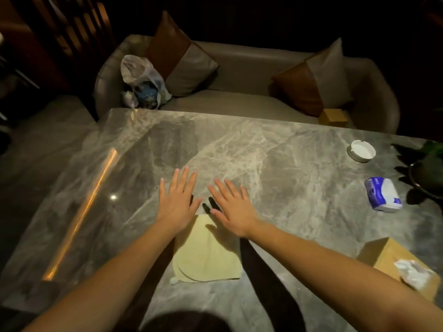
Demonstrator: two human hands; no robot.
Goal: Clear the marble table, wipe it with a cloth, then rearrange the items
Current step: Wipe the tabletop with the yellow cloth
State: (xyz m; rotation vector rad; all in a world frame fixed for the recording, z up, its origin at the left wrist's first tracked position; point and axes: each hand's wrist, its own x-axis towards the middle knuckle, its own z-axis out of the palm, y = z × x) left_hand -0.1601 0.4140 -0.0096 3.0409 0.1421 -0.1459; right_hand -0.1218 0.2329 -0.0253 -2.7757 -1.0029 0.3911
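Observation:
The grey marble table (275, 164) fills the middle of the head view. A folded pale yellow cloth (206, 257) lies flat on it near the front edge. My left hand (178, 200) and my right hand (231, 207) hover side by side just beyond the cloth, palms down, fingers spread, holding nothing. On the table's right side are a white ashtray (361, 150), a blue and white tissue pack (382, 194) and a tan tissue box (393, 264) with white tissue sticking out. A dark plant pot (429, 173) stands at the right edge.
Behind the table is a beige sofa (239, 101) with two brown and grey cushions, a plastic bag (141, 85) at its left end and a small yellow box (333, 117) at its right. A dark wooden chair stands at the far left.

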